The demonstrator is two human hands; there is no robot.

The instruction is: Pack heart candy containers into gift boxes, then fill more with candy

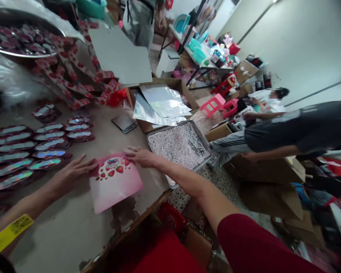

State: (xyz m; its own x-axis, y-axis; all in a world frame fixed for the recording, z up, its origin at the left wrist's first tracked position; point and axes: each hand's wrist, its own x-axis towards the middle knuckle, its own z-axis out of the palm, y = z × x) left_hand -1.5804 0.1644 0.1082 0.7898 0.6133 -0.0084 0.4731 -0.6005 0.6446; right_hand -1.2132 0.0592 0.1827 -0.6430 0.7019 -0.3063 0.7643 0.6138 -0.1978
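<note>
A flat pink and white pouch (116, 189) printed with strawberries lies on the work table (74, 227). My left hand (81, 167) touches its upper left corner with fingers stretched out. At the opposite upper corner, my right hand (139, 155) rests its extended fingers on the pouch edge. Rows of filled pouches (17, 151) with shiny undersides stand left of my left hand. Beyond my hands sits a small scale (124, 124). A metal tray (207, 154) of small pale pieces is beside my right forearm.
A metal bowl (59, 28) of small wrapped items stands at the far left, near strips of strawberry-printed film (74, 83). An open carton (191, 94) holds silvery sheets (161, 102). A co-worker (290, 129) stands at right; pink stools (213, 104) are on the floor.
</note>
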